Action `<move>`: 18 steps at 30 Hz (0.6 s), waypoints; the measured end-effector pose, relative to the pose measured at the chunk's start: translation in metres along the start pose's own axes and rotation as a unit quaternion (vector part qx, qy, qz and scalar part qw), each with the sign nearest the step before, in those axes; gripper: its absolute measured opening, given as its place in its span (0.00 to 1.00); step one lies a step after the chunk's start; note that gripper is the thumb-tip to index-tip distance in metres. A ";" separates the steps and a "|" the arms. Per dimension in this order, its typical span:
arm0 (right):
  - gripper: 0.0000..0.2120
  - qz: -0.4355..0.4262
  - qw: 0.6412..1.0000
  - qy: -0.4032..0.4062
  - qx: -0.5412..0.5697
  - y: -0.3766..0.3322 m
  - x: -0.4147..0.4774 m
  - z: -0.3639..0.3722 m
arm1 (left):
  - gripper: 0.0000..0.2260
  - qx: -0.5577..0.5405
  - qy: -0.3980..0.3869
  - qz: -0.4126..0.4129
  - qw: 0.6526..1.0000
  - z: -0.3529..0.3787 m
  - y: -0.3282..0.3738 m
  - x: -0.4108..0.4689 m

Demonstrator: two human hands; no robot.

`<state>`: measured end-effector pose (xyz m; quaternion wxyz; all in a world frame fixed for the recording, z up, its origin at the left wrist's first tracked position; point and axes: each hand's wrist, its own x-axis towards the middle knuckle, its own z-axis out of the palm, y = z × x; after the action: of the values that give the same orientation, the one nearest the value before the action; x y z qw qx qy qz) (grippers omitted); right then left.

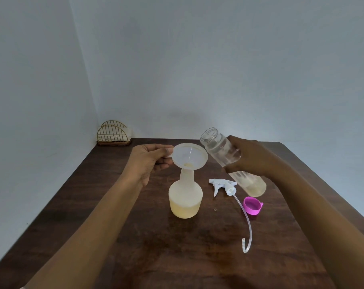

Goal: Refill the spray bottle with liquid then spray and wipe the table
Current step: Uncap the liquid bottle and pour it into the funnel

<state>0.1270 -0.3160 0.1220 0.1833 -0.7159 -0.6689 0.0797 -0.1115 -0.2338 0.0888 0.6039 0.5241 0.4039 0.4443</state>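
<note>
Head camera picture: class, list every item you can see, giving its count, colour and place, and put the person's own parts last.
Spray bottle: one, translucent white with pale yellow liquid, table centre.
Funnel: one, translucent white, in the spray bottle's neck.
Clear bottle: one, clear, little yellowish liquid, tilted, held right of funnel.
Trigger sprayer: one, white with clear tube, lying right of spray bottle.
Pink cap: one, near the tube.
Wire holder: one, gold, far left corner.
Table: one, dark brown.
Left hand: holding funnel rim.
Right hand: gripping clear bottle.
</note>
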 end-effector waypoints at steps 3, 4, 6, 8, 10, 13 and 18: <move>0.23 0.015 0.996 -0.022 0.079 0.004 -0.003 0.001 | 0.03 0.002 0.003 -0.001 1.000 0.001 0.000 0.000; 0.24 0.014 0.995 -0.026 0.095 0.004 -0.004 0.001 | 0.03 0.002 0.003 -0.001 1.000 0.002 0.001 0.000; 0.25 0.012 0.993 -0.029 0.115 0.005 -0.004 0.002 | 0.03 0.002 0.003 0.000 1.000 0.002 0.001 0.000; 0.25 0.010 0.993 -0.029 0.118 0.006 -0.003 0.002 | 0.03 0.001 0.003 0.001 1.000 0.003 0.001 -0.001; 0.25 0.013 0.992 -0.025 0.125 0.007 -0.003 0.002 | 0.03 0.002 0.004 0.002 1.000 0.003 0.000 -0.001; 0.26 0.012 0.991 -0.019 0.130 0.008 -0.004 0.002 | 0.03 0.003 0.005 0.004 1.000 0.004 0.000 -0.001; 0.27 0.004 0.996 -0.019 0.090 0.008 -0.007 0.012 | 0.03 0.002 0.004 0.001 1.000 0.003 0.000 -0.002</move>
<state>0.1299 -0.3211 0.1072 0.2338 -0.6977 -0.6594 0.1540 -0.1091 -0.2364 0.0894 0.6007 0.5242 0.4065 0.4462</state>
